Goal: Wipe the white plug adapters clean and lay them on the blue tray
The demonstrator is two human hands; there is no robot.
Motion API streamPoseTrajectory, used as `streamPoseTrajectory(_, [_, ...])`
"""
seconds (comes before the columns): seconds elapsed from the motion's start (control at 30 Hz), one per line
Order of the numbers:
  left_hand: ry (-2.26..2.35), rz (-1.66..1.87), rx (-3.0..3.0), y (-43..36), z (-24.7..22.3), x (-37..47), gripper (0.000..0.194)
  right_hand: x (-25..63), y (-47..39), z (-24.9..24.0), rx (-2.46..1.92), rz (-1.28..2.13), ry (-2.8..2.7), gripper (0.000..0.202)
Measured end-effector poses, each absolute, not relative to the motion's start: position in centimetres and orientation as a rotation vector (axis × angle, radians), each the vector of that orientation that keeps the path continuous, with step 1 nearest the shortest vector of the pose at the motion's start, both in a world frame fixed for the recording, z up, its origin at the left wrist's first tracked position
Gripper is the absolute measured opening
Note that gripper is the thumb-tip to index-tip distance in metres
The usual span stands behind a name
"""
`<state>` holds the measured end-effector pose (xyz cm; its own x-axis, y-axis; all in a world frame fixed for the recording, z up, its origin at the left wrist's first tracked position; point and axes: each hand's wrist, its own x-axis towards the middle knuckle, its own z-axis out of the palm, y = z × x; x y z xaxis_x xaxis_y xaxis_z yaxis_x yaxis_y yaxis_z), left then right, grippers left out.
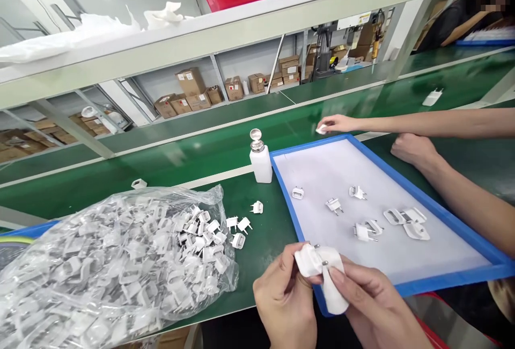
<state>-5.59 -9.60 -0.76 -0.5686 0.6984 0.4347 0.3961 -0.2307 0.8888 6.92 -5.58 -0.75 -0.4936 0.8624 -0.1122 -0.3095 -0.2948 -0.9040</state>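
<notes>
My left hand (285, 298) is closed on a white two-pin plug adapter (309, 261), its metal pins pointing right. In my right hand (368, 298) is a folded white wiping pad (335, 290), pinched between thumb and fingers and pressed against the adapter beside its pins. Both hands are in front of the tray's near left corner. Left of them, several loose plug adapters (238, 240) lie on the green table, next to a clear plastic bag (120, 247) full of the same pieces. A white pump bottle (262, 165) with a metal top stands upright behind.
A blue-rimmed tray (426, 190) with a white bottom carries several white adapters (364, 232). A co-worker's arms reach in from the right; one hand (340, 122) holds a small white piece over the green conveyor belt (193, 155). Another adapter (432, 97) lies farther along the belt.
</notes>
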Motion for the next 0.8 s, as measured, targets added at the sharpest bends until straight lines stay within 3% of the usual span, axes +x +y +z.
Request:
streamPoseTrajectory(0.17, [1.785,1.797,1.004,-9.5,-0.5,-5.2,0.019,6.4,-7.3,-1.9,-0.795,1.323,-1.572,0.021])
streamPoseTrajectory(0.3, [1.49,1.683,0.67,-9.0,-0.7,-5.2,0.013,6.8,-7.3,-1.1,-0.815,0.934,-1.723,0.018])
streamPoseTrajectory(0.47, [1.352,1.687,0.557,-9.1,-0.7,-5.2,0.029,8.2,-6.4,-1.5,-1.027,0.522,-1.654,0.008])
streamPoseTrajectory(0.67, [1.328,1.64,0.735,-9.9,0.3,-5.4,0.029,8.8,-4.9,-1.0,-0.463,0.414,-2.023,0.033])
streamPoseTrajectory(0.8, [1.352,1.681,0.704,-10.1,0.8,-5.4,0.032,9.3,-3.9,-1.5,-0.473,0.244,-2.046,0.045])
